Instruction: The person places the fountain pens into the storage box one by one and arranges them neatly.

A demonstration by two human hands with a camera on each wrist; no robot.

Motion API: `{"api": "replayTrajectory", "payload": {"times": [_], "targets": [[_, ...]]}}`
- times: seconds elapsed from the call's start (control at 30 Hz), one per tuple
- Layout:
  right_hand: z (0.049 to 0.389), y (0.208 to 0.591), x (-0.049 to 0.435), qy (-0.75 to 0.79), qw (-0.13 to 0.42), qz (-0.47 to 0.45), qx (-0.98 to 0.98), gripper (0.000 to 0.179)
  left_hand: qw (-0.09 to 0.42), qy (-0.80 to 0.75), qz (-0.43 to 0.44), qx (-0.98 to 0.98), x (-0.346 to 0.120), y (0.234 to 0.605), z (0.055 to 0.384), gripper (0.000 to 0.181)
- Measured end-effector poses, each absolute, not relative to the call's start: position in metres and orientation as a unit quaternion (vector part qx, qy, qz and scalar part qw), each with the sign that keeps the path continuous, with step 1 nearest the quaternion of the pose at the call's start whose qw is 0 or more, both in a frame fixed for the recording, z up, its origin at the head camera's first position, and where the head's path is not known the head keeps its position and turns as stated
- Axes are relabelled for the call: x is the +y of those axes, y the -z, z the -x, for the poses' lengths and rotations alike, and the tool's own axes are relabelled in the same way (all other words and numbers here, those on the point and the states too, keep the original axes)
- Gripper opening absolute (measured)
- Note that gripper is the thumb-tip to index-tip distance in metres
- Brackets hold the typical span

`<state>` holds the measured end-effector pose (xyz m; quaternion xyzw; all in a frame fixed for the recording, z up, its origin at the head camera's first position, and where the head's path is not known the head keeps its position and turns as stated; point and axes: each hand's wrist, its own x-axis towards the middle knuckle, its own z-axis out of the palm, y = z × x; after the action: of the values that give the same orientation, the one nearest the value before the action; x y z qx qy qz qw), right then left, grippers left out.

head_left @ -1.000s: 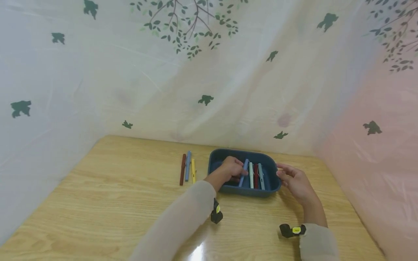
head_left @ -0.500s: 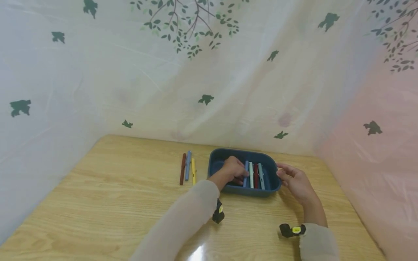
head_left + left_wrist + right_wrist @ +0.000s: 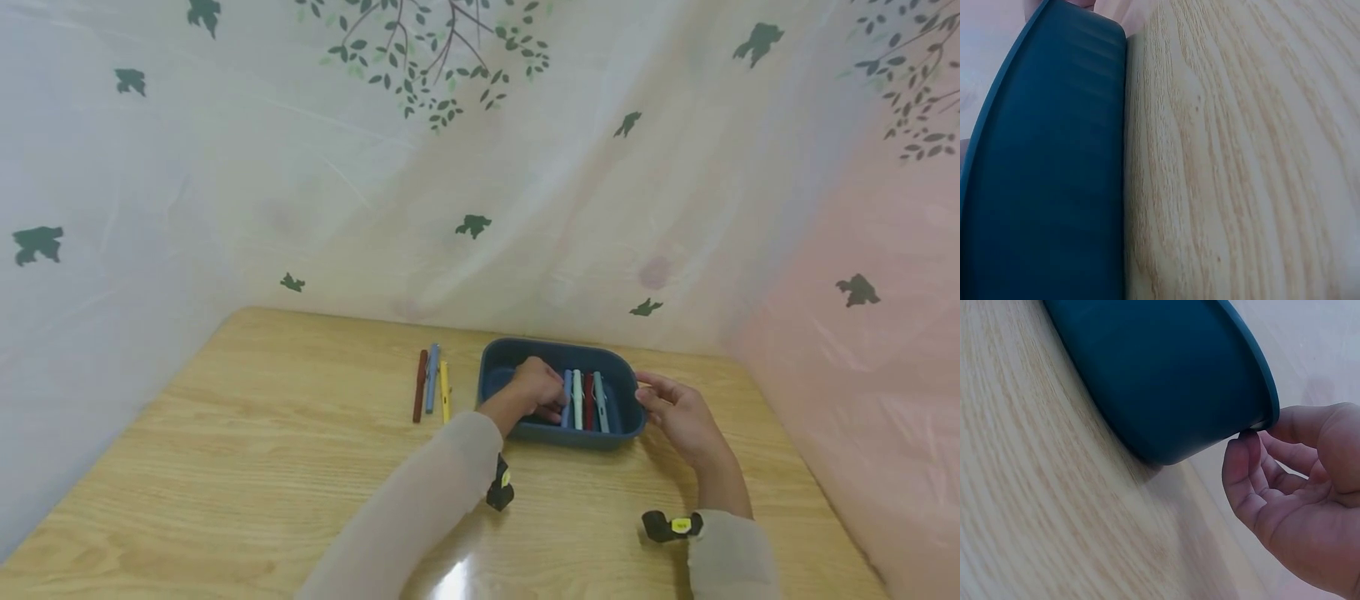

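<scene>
A dark blue open box stands near the table's back edge. Inside, side by side, lie a blue pen, a pale mint pen, a dark red pen and a grey-blue pen. My left hand reaches into the box with curled fingers, fingertips right at the blue pen's left side; I cannot tell whether they still pinch it. At the right end, my right hand pinches the box's rim between thumb and fingers, as the right wrist view shows of the hand.
Left of the box, a brown-red pen, a blue pen and a yellow pen lie on the wooden table. A printed curtain hangs behind the table and along its sides.
The blue pen in the box has gone from slanted to lying in line beside the mint pen, my left hand shifting slightly right with it. My right hand stays at the rim.
</scene>
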<state>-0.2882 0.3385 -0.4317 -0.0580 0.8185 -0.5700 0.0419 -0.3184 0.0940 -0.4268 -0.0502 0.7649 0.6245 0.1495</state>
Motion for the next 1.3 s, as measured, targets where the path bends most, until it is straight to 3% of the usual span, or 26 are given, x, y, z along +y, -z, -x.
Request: {"api": "replayTrajectory", "payload": {"times": [1.3], "targets": [[0.2896, 0.4341, 0.3423, 0.555, 0.04, 0.059, 0.829, 0.052, 0.159, -0.637, 0.04, 0.753, 0.0904, 0.4225, 0.3182, 0.039]]}}
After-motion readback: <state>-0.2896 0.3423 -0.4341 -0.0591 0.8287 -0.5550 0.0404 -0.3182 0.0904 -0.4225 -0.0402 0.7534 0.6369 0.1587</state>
